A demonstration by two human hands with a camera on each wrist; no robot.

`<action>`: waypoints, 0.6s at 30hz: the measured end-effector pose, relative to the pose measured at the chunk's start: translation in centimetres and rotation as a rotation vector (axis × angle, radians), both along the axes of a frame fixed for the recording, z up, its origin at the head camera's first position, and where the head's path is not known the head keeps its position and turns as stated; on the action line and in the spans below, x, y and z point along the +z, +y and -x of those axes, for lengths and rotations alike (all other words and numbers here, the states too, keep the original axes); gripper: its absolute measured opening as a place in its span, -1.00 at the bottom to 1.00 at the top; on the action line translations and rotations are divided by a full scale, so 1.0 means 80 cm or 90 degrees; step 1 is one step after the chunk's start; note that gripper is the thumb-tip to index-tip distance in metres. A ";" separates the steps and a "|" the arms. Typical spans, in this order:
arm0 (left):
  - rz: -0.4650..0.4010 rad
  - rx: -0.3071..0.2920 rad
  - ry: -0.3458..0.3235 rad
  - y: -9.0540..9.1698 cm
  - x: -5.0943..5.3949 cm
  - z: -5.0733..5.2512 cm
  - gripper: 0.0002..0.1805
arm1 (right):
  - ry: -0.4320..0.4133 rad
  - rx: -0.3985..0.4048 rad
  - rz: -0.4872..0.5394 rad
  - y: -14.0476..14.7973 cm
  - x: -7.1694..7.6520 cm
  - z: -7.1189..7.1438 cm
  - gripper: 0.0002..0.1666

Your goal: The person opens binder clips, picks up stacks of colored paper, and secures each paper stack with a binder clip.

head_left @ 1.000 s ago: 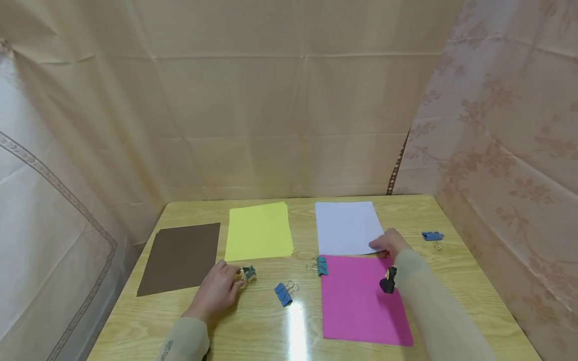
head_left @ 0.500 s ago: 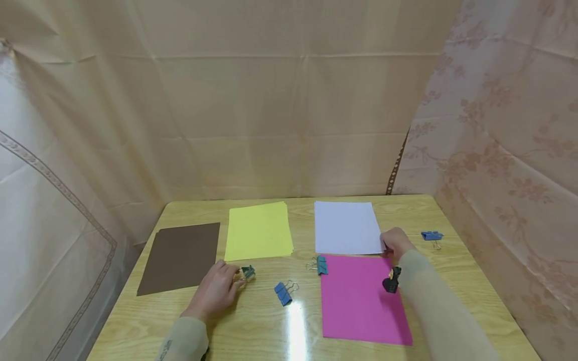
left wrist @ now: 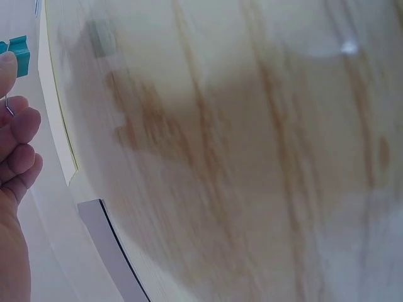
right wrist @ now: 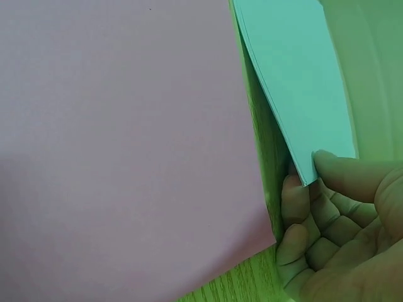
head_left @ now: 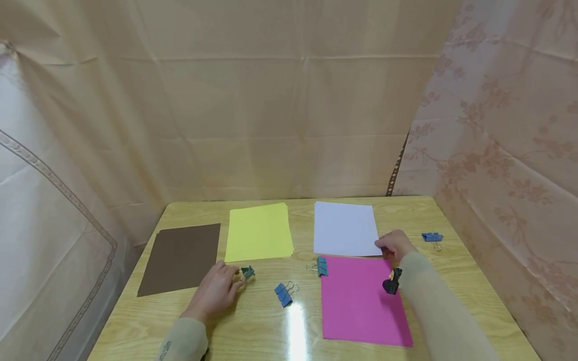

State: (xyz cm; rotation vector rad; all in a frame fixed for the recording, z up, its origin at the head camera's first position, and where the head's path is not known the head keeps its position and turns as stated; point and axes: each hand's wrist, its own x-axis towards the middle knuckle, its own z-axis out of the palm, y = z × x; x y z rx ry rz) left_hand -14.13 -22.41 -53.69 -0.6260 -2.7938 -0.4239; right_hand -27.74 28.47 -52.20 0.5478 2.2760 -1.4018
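My left hand (head_left: 214, 289) holds a teal binder clip (head_left: 247, 273) by its wire handles, just over the table. In the left wrist view the clip (left wrist: 20, 55) sticks out past the thumb at the left edge. At the near right corner of the white paper stack (head_left: 345, 228), my right hand (head_left: 395, 243) pinches the sheets between thumb and fingers. The right wrist view shows that corner of the white paper (right wrist: 302, 82) slightly raised from the table. Nearer lies a pink paper stack (head_left: 361, 306), with another teal binder clip (head_left: 322, 266) on its far left corner.
A brown paper stack (head_left: 180, 258) lies at the left, a yellow stack (head_left: 259, 231) beside it towards the middle. One blue binder clip (head_left: 284, 295) rests between my hands, another blue binder clip (head_left: 432, 236) at the far right. Cloth (head_left: 280, 100) hangs behind the table.
My right hand shifted slightly right, off the top of the white stack, then took its near right corner. The white stack moved a little and its edges look more even. My left hand stayed put.
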 end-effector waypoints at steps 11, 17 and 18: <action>-0.002 0.001 -0.008 0.001 0.000 -0.002 -0.72 | 0.027 0.033 0.045 0.008 0.004 -0.010 -0.49; -0.005 -0.005 0.008 0.001 -0.002 -0.001 -0.73 | 0.033 0.064 0.092 0.018 0.004 -0.016 -0.34; -0.006 -0.008 0.014 0.001 -0.002 -0.001 -0.72 | 0.034 0.063 0.098 0.019 0.003 -0.017 -0.33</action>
